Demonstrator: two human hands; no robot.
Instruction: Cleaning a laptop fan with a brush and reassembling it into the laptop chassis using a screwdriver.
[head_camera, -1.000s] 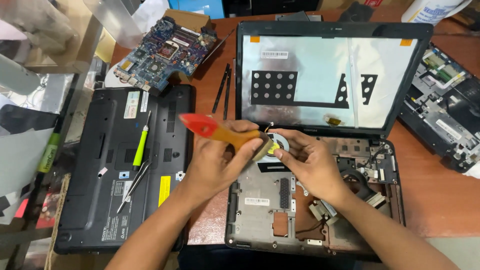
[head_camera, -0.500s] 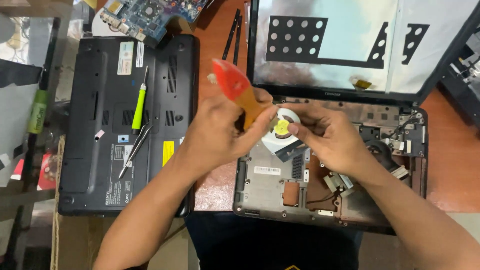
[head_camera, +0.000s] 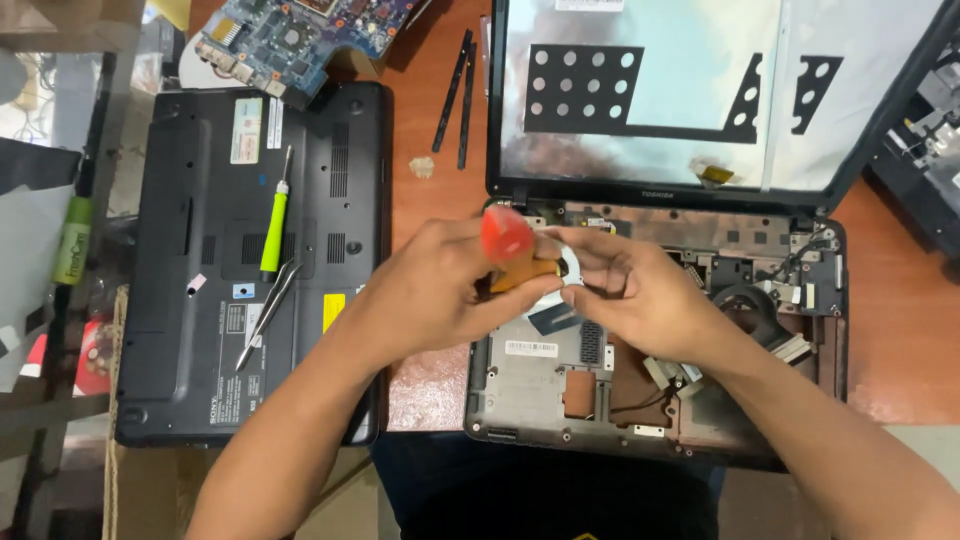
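The fingers (head_camera: 470, 290) of the left hand (head_camera: 440, 295) are wrapping tight around a screwdriver with a red cap and orange handle (head_camera: 512, 250), which is pointing toward the camera so its shaft and tip are hidden. The right hand (head_camera: 625, 290) is closing its fingers (head_camera: 575, 245) just beside that handle, on a small pale ring-shaped part (head_camera: 572, 262) that is mostly covered and hard to make out; whether they are pinching it cannot be told. Both hands are hovering over the far left part of an opened dark brown laptop base with bare metal and wiring (head_camera: 620, 390), lying on the reddish wooden counter (head_camera: 900, 330); its stripped lid with a pale grey panel (head_camera: 700, 90) is standing open at the far side, cut off at the top. To the left, a black laptop turned underside up (head_camera: 200, 340) is carrying a green-handled screwdriver (head_camera: 273, 225) and steel tweezers (head_camera: 265, 312). Far left, a blue circuit board (head_camera: 300, 35) is running out of view. Two thin black strips (head_camera: 455, 90) are lying between the laptops.
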